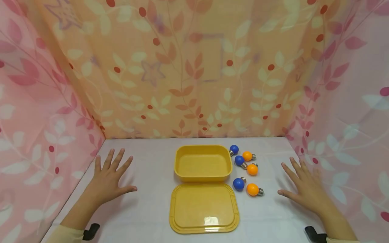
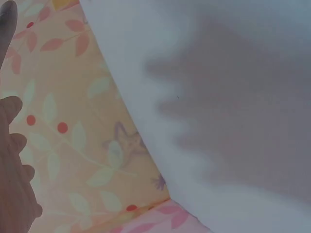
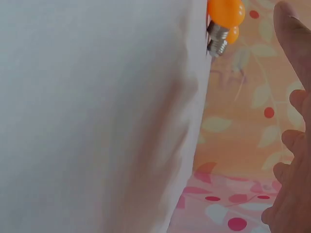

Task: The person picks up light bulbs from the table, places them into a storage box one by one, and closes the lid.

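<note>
My left hand [image 1: 107, 182] hovers over the table's left side, fingers spread and holding nothing. On the right side my right hand [image 1: 307, 189] is spread the same way, its thumb toward the bulbs. Between them stands a yellow rectangular box [image 1: 203, 173] without its cover. A matching yellow lid [image 1: 204, 207] lies flat just in front of it. Several small light bulbs lie right of the box, among them a blue bulb [image 1: 238, 184] and an orange bulb [image 1: 252, 189]. In the right wrist view an orange bulb [image 3: 226, 12] shows at the top.
White cloth covers the table [image 1: 146, 209]. A patterned orange curtain [image 1: 182, 67] hangs along the back edge, with pink patterned curtains [image 1: 39, 111] at both sides. Black straps or mounts [image 1: 91, 232] sit at the wrists.
</note>
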Action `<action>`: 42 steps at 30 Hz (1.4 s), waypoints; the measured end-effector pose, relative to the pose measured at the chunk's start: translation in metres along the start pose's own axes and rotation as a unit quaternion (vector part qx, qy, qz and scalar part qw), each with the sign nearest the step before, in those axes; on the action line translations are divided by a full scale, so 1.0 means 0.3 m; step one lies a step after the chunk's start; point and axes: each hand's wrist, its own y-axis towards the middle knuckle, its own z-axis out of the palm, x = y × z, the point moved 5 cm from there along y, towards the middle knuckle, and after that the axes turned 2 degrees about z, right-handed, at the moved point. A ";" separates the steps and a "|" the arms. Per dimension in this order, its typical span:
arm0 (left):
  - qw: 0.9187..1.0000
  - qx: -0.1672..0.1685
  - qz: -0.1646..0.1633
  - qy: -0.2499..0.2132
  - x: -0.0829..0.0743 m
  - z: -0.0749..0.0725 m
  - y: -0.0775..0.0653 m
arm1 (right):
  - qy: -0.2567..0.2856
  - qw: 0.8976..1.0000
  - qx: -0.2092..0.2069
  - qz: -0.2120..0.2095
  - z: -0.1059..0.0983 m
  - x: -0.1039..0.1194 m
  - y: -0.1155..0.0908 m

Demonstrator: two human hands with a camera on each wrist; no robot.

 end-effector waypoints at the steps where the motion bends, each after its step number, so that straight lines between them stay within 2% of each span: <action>1: 1.000 -0.001 0.000 -0.003 -0.003 -0.002 0.004 | 0.000 1.000 0.004 -0.001 0.000 0.008 0.009; 5: 1.000 0.002 -0.004 -0.013 -0.013 -0.004 0.014 | 0.007 1.000 0.007 -0.023 0.002 0.041 0.035; 9: 1.000 0.005 -0.006 -0.021 -0.020 0.007 0.026 | 0.017 0.999 -0.008 -0.040 -0.003 0.056 0.043; 14: 1.000 0.005 0.001 -0.028 -0.020 0.029 0.060 | 0.020 0.999 -0.019 -0.033 -0.037 0.054 0.047; 18: 1.000 0.011 0.001 -0.028 -0.032 0.026 0.098 | 0.028 0.999 -0.015 -0.026 -0.054 0.066 0.056; 27: 0.996 0.035 -0.017 -0.079 -0.067 0.055 0.122 | 0.072 0.997 -0.007 -0.037 -0.005 0.096 0.059; 33: 0.989 0.044 -0.028 -0.141 -0.102 0.083 0.150 | 0.097 0.995 0.008 -0.018 0.021 0.116 0.055; 42: 0.968 0.034 -0.036 -0.248 -0.151 0.117 0.195 | 0.141 0.990 0.018 -0.008 0.039 0.152 0.071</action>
